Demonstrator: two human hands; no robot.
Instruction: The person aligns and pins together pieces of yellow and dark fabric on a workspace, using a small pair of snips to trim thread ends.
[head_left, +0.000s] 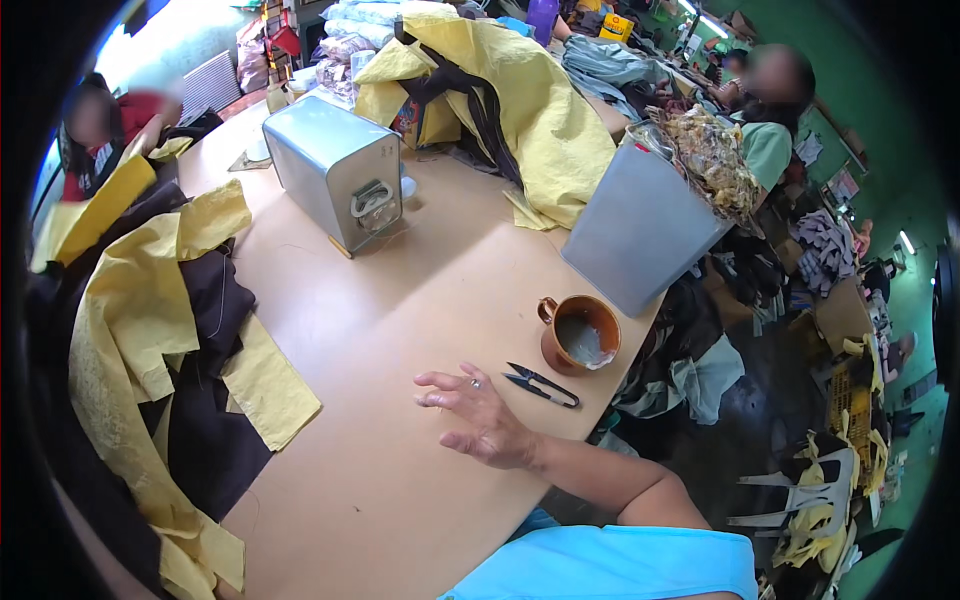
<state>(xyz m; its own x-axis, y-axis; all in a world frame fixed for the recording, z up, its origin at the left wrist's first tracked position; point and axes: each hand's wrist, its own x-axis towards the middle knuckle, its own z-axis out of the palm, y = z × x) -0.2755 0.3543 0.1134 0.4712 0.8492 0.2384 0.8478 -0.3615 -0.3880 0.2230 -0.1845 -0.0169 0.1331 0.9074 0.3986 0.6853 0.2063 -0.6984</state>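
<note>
My right hand [485, 420] is over the bare tabletop, its fingers apart and nothing in them. A ring shows on one finger. Just right of it lies a pair of black thread snips [541, 385], blades pointing left. Beyond the snips stands a brown mug [580, 335] with something whitish inside. On the left, yellow cloth [135, 320] and dark brown cloth [215, 430] lie layered along the table's edge. A small skin-coloured patch at the bottom edge, by the yellow cloth, may be part of my left hand; its fingers are hidden.
A metal tin box [335, 170] with a handle stands on the table [390, 300]. Behind it is a heap of yellow and dark cloth [530, 110]. A grey bin [640, 230] filled with scraps is at the right edge. People sit at far left and far right; a white chair [805, 495] stands right.
</note>
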